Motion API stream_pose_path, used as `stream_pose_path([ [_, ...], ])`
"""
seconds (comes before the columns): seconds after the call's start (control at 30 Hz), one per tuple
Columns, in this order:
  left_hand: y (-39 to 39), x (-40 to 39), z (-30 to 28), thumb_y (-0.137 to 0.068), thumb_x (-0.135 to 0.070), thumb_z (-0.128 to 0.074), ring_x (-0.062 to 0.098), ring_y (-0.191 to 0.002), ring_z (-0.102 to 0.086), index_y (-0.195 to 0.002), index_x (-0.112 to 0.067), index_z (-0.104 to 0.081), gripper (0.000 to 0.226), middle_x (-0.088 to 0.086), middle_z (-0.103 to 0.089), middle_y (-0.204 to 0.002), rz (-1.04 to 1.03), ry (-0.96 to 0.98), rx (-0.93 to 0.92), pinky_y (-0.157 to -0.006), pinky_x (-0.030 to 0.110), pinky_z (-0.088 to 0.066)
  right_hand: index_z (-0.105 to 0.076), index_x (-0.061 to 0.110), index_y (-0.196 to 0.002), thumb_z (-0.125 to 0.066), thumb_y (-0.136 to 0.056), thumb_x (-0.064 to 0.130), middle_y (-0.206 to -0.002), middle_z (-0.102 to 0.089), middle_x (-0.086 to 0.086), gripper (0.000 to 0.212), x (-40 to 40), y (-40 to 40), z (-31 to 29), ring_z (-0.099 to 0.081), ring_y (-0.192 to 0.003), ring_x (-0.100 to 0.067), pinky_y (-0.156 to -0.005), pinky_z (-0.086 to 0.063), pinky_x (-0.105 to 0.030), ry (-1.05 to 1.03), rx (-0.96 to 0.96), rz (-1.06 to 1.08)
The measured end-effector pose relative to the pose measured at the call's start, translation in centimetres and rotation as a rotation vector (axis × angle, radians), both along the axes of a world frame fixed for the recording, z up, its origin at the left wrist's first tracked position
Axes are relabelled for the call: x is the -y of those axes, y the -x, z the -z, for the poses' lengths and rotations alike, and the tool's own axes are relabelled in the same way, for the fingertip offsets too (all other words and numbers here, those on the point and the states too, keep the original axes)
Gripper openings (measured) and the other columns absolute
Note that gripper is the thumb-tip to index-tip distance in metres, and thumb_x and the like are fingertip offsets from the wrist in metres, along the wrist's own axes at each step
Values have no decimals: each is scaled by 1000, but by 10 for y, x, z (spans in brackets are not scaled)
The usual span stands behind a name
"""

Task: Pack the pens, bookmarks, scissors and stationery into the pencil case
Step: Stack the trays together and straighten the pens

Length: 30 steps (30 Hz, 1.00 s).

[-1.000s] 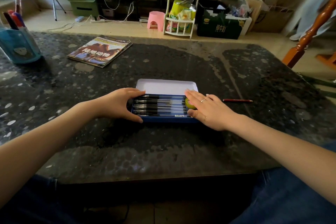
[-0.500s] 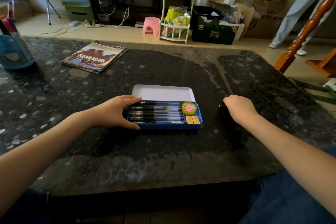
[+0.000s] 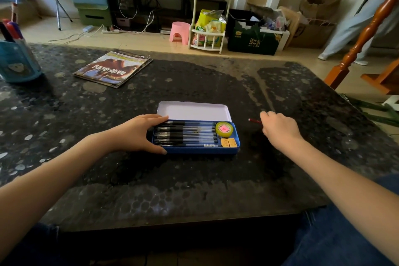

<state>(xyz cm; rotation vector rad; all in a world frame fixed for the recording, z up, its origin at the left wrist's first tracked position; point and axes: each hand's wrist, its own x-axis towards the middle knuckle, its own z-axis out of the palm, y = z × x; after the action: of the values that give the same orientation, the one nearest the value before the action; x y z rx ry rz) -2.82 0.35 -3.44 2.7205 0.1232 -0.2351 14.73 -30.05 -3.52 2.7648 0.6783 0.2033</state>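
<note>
Worktop: dark speckled stone worktop (image 3: pixel 194 190), glossy, pale patches of reflected light.
Floor: light wood-toned floor (image 3: pixel 138 39).
Far wall: low dark media shelf (image 3: pixel 151 4) with loose white cables (image 3: pixel 129 6) and a power strip (image 3: pixel 110 31) on the floor in front of it.
Left: stacked blue and green storage boxes (image 3: pixel 88 0); folding table legs (image 3: pixel 58 4).
Centre: pink plastic stool (image 3: pixel 179 33); white tiered rack (image 3: pixel 210 17) holding snack packets.
Right: dark green carton (image 3: pixel 252 42); brown cardboard boxes (image 3: pixel 319 17); turned wooden chair post (image 3: pixel 362 34).
Light: daylight, soft.
</note>
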Motion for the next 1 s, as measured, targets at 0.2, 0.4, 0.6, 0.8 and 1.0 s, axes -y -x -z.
stream_pose_path([
  [0.2, -1, -2, -1, -68, -56, -72, 15, -140, -20, -148, -28, -17, 101, -5, -23, -154, -1, -30, -21, -115, 34, -19, -48, 24, -123, -39, -100, 25, -104, -60, 1, 25, -26, 23, -3, -60, -90, -16, -66, -52, -33, -353, -81, -312],
  [0.4, 1, 5, -5, -61, -74, -59, 14, -138, -21, -144, -30, -31, 98, -6, -29, -150, 17, -43, 69, -116, 39, -20, -64, 20, -110, -52, -96, 14, -108, -63, 6, 20, -48, 52, 2, -56, -101, -6, -89, -48, -24, -763, -461, -483],
  [0.6, 1, 49, -21, -81, -28, -69, 7, -89, -58, -110, -25, -69, 30, -9, -68, -99, 59, 69, 512, -86, 18, -41, -65, 18, -99, -60, -91, 14, -92, -64, 10, 10, -66, 77, -2, -61, -88, -2, -80, -48, -13, -922, -549, -579],
  [0.8, 4, 53, -21, -78, -17, -72, 5, -78, -62, -98, -20, -75, 20, -5, -72, -89, -26, 118, 489, -77, 19, -48, -67, 16, -93, -66, -87, 10, -88, -68, 7, 9, -73, 85, -3, -65, -82, 0, -72, -50, -13, -1173, -732, -413],
  [1.0, 3, 55, -20, -74, -23, -76, -1, -70, -62, -85, -18, -75, 12, -7, -70, -76, -100, 234, 448, -66, 8, -45, -70, 10, -98, -63, -87, 5, -90, -73, -4, 14, -73, 82, -7, -69, -85, -13, -71, -55, -20, -1653, -1271, -74],
])
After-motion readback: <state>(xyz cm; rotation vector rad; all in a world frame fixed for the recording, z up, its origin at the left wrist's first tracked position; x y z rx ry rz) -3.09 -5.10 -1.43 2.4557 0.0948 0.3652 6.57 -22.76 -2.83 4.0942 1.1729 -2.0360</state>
